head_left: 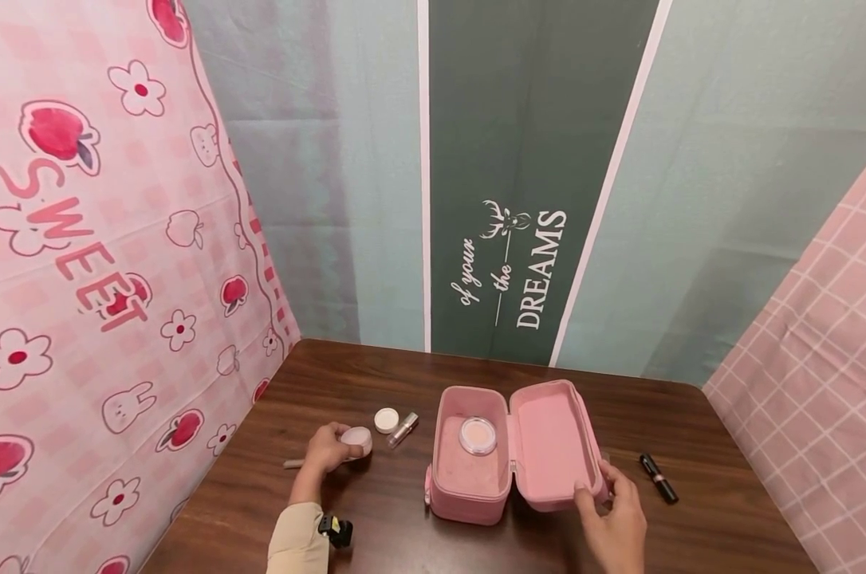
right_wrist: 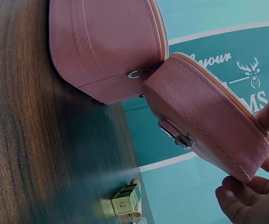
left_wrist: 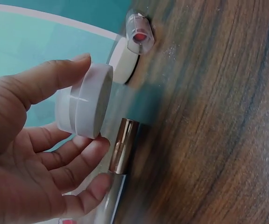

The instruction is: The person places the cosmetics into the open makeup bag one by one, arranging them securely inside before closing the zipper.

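My left hand [head_left: 330, 449] holds a small round white cosmetic jar [head_left: 357, 439] over the table's left side. In the left wrist view, the thumb lies along one face of the jar [left_wrist: 90, 100] and fingertips touch its lower rim. With thumb and fingers, my right hand [head_left: 617, 516] grips the free edge of the lid [head_left: 553, 450] of a pink makeup case [head_left: 469, 504]. The lid is swung out to the right, and its zipper edge shows in the right wrist view. Inside the case lies a round clear-rimmed compact [head_left: 478, 436].
Behind the left hand lie a round white container [head_left: 386, 420] and a clear-capped lipstick [head_left: 403, 430]. A slim tube with a rose-gold end [left_wrist: 125, 144] lies under that hand. Right of the case is a black lipstick [head_left: 658, 478]. Fabric hangings [head_left: 375, 199] border the wooden table [head_left: 375, 526].
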`<state>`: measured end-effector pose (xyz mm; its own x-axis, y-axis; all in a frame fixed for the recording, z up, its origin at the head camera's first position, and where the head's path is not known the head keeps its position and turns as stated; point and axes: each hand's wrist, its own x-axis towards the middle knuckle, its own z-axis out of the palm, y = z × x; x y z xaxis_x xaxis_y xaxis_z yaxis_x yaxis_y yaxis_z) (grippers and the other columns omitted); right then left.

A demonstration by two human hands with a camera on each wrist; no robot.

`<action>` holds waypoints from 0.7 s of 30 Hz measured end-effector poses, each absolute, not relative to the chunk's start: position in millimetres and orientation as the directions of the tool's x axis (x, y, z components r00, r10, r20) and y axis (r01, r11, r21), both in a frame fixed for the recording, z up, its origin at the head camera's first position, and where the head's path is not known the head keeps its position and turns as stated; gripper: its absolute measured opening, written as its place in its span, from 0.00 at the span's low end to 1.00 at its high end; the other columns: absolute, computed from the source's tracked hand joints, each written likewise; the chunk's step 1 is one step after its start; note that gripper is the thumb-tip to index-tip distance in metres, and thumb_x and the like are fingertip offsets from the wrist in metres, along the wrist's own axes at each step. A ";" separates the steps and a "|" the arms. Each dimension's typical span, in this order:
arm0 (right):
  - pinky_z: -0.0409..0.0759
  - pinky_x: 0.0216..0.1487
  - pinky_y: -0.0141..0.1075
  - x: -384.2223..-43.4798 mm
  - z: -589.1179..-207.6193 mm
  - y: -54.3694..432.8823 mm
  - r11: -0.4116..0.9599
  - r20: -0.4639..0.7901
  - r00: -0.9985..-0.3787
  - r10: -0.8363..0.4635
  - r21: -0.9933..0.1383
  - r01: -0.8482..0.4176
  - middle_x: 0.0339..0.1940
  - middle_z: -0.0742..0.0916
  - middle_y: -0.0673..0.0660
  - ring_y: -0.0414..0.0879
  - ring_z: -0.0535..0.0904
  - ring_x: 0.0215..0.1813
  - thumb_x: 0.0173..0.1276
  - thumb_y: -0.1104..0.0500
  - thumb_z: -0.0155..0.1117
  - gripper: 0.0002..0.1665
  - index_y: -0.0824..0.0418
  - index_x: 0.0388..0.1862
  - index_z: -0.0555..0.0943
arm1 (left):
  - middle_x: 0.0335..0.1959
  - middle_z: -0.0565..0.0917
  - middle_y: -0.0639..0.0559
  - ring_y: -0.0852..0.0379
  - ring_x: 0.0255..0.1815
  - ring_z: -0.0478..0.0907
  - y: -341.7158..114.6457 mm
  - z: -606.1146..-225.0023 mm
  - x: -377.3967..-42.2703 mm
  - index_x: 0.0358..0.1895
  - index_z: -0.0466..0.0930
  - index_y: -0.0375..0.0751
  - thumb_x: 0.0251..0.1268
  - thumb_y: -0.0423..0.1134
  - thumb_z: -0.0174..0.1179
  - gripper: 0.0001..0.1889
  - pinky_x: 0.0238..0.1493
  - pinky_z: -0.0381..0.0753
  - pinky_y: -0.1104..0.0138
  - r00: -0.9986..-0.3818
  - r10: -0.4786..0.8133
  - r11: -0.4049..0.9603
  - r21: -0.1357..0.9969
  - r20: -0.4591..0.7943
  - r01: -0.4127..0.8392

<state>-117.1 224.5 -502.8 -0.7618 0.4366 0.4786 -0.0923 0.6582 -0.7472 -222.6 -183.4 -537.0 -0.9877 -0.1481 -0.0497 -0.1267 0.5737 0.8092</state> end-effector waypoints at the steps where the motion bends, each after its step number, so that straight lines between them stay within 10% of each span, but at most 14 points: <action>1: 0.64 0.36 0.15 -117.1 -503.0 224.5 0.657 0.480 -0.761 0.436 -0.748 -0.096 0.40 0.78 0.63 0.23 0.63 0.36 0.51 0.66 0.66 0.26 0.69 0.51 0.75 | 0.31 0.79 0.43 0.49 0.32 0.73 -182.9 -536.6 -222.6 0.42 0.76 0.27 0.33 0.34 0.73 0.27 0.35 0.72 0.60 -0.988 -0.148 0.569 0.812 -0.050 -0.126; 21: 0.64 0.36 0.14 -116.1 -502.4 223.7 0.655 0.482 -0.761 0.435 -0.749 -0.100 0.40 0.78 0.63 0.22 0.64 0.36 0.51 0.66 0.66 0.26 0.70 0.51 0.75 | 0.32 0.79 0.46 0.52 0.33 0.75 -168.5 -502.0 -213.3 0.43 0.77 0.30 0.33 0.32 0.73 0.26 0.34 0.74 0.61 -1.000 -0.015 0.557 0.830 0.019 0.008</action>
<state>-116.1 223.7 -502.4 -0.7608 0.4349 0.4818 -0.1002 0.6547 -0.7492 -213.3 -168.5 -502.0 -0.9997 -0.0148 0.0192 0.0077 0.5572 0.8303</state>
